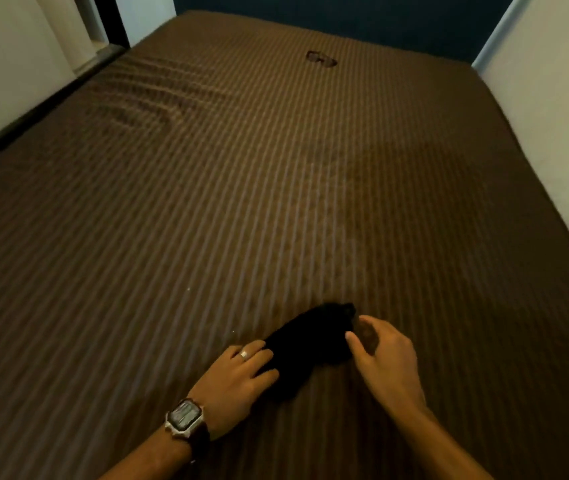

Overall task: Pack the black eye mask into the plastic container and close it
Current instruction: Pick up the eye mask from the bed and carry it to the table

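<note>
Pressing the black eye mask (pixel 310 341) flat on the bed (pixel 241 185), left hand (pixel 241 375) fingers spread; right hand (pixel 383 358) grip seemingly apart above it.

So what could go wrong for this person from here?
The plastic container seems to lie far up the bed, well beyond both hands, so a long reach awaits. The black eye mask is limp and dark in dim light; the right hand may miss its strap. The left hand only presses one end.
</note>
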